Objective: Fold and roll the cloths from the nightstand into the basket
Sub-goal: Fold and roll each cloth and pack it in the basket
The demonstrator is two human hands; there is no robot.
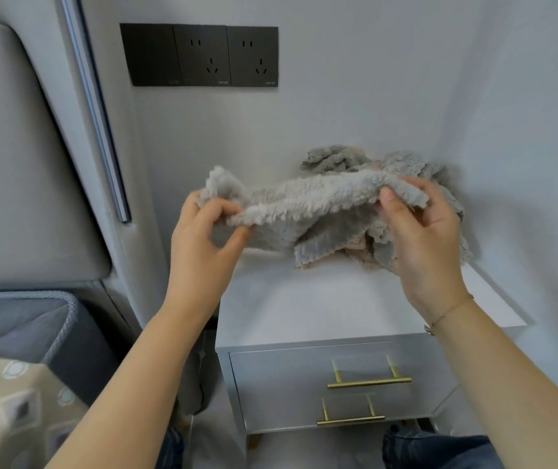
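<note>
Together, left hand [203, 238], right hand [423, 231] pinching grey cloth [308, 201], nightstand [321, 299] below

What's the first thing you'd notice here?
Two hands, the left hand and right hand, pinch a fluffy grey cloth stretched between them above the white nightstand. Behind it, more cloths lie heaped against the wall, below black wall sockets.

Cloth pile [406, 170] at nightstand [304, 299] back right
</note>
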